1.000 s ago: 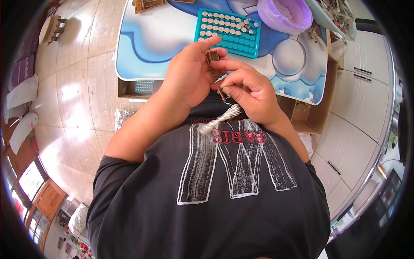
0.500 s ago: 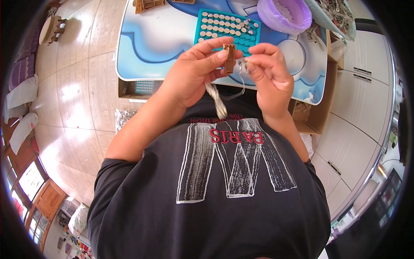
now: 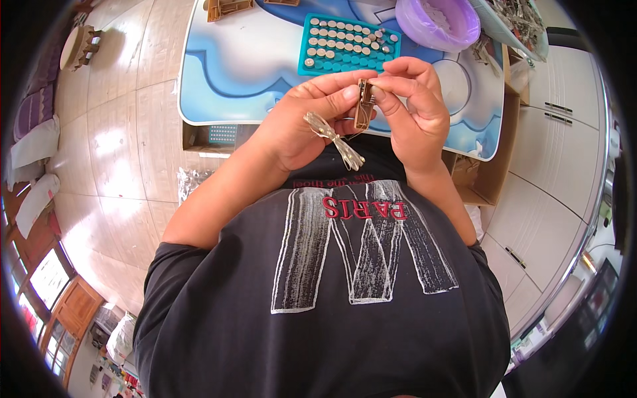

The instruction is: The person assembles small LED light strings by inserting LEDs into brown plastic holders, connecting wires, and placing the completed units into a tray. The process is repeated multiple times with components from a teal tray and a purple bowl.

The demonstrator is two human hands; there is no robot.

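Note:
A small brown plastic case [image 3: 362, 117], open-faced and narrow, is pinched upright between the thumb and fingers of my left hand [image 3: 295, 123]. From that same hand hangs a tied bundle of thin pale wire [image 3: 337, 142], in front of my dark shirt. A fine strand loops from the bundle up beside the case. My right hand [image 3: 418, 109] is closed, thumb against forefinger, at the upper right edge of the case on the thin wire's end; the fingertips mostly hide that end.
Behind my hands, a teal tray [image 3: 306, 65] with rows of round pale discs lies on the blue and white table [image 3: 232, 76]. A purple basin [image 3: 443, 44] stands at the far right, near a container of tangled wire bundles [image 3: 521, 30]. More brown cases [image 3: 229, 8] sit at the far left edge.
My right hand has come left, bringing the wire's end against the case. The case has shifted slightly right and nearer me. The wire bundle has swung into fuller view.

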